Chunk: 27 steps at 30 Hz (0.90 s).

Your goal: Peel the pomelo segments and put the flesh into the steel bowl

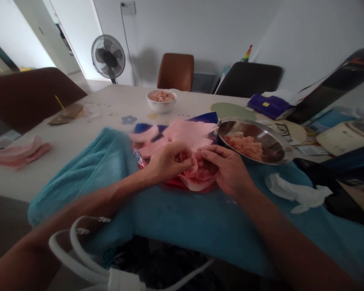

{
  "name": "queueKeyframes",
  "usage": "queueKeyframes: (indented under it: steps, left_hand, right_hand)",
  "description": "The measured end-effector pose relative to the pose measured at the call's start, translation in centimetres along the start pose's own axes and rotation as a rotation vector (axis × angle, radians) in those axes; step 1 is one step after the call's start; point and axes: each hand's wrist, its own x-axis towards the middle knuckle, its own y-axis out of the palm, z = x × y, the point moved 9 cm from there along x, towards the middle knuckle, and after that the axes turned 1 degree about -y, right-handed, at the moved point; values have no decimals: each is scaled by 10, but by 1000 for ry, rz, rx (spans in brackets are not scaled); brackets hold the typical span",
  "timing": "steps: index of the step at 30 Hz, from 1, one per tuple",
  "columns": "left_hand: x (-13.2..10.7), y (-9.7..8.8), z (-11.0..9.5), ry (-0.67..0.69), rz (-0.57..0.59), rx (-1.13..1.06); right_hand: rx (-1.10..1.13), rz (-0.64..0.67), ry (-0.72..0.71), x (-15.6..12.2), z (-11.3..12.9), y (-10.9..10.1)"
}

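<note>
My left hand (168, 161) and my right hand (226, 167) meet over a pink wrapper with filling (197, 173), which lies on a teal towel (109, 169). Both hands have their fingers curled and pinch the wrapper's edges from either side. More pink wrappers (185, 133) lie in a loose pile just beyond the hands. A metal bowl of pinkish filling (251, 141) stands tilted to the right of my right hand.
A white bowl of filling (161, 99) stands farther back on the table (73, 137). Crumpled white tissue (297, 192) lies on the towel at right. Pink sheets (18, 151) sit at the left edge. Books and papers (330, 121) crowd the right side. Chairs and a fan (108, 56) stand behind.
</note>
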Motion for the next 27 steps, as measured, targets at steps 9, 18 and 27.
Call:
queueKeyframes:
  steps: [9, 18, 27]
  left_hand:
    - [-1, 13, 3, -117, 172, -317]
    - [-2, 19, 10, -208, 234, -598]
    - [3, 17, 18, -211, 186, -702]
  right_hand:
    - [-407, -191, -335, -20, 31, -2]
    - [-254, -170, -249, -10, 25, -13]
    - [-113, -260, -382, -7, 54, -31]
